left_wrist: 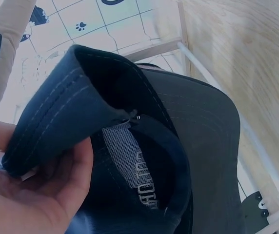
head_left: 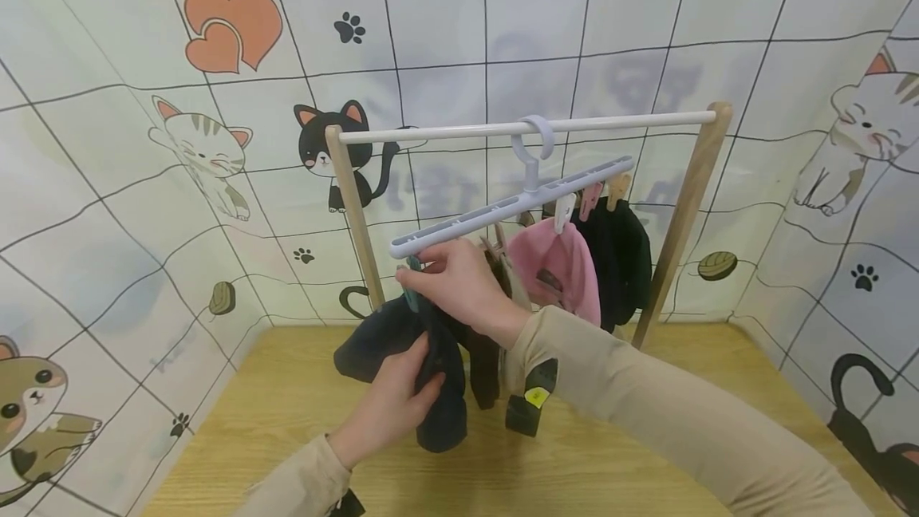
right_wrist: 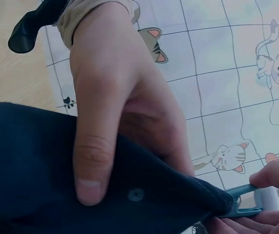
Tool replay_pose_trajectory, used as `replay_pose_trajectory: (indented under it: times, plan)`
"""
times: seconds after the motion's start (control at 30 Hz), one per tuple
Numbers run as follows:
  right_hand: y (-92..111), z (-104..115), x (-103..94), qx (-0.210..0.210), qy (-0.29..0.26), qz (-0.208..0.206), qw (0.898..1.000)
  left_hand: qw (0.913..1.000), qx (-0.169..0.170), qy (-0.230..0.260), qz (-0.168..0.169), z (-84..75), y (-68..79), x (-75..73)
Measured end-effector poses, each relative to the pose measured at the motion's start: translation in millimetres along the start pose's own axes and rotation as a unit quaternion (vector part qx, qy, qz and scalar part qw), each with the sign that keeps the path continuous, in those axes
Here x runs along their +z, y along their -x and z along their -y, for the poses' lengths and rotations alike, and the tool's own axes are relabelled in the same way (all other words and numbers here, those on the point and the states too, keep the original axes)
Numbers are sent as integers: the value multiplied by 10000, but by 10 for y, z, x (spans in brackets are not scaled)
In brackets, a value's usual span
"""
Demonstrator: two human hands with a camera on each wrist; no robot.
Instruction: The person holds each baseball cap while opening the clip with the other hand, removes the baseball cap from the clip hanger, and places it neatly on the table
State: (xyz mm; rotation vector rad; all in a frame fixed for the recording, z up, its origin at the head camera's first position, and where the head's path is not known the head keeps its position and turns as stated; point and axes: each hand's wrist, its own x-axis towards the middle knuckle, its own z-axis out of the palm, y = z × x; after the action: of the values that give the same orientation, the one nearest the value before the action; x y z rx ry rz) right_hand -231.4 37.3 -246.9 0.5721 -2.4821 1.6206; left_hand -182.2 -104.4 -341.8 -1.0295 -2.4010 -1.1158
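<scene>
A dark navy baseball cap [head_left: 441, 417] hangs below the left end of a pale lilac hanger [head_left: 474, 218]. My left hand [head_left: 391, 401] grips the cap's fabric, thumb on one side and fingers on the other. At the hanger's end, my right hand [head_left: 463, 282] pinches a teal clothespin [right_wrist: 244, 190], whose jaws are on the cap's edge in the right wrist view. White lettering and a mesh patch show inside the cap [left_wrist: 86, 112] in the left wrist view. The hanger tilts, its left end lower.
The hanger hooks over a white rod [head_left: 445, 132] between wooden posts [head_left: 682, 222]. Along it hang a pink cap [head_left: 574, 262], a black cap [head_left: 628, 262], and brown and beige pieces partly hidden by my right arm. White, pink and orange clothespins hold some. A wooden tabletop [head_left: 287, 389] lies below.
</scene>
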Motion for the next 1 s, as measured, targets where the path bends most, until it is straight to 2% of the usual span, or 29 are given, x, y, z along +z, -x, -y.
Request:
replay_pose_trajectory:
  times: [0.07,0.2,0.37,0.77,1.0]
  plan:
    - [-17,13,-19,113,-284,238,9992,10000,-66,57,-1,3,6,-18]
    - [-76,29,-65,660,-853,628,9922,9998,-151,101,13,13,18,-58]
    - [-149,6,-121,1161,-1163,920,9821,9998,-168,67,64,26,26,-76]
    - [-239,-47,-252,1465,-1251,1555,9689,9999,-74,-9,137,5,10,-71]
    - [-273,-74,-257,1521,-1098,1559,9698,9999,-87,-11,85,42,32,-68]
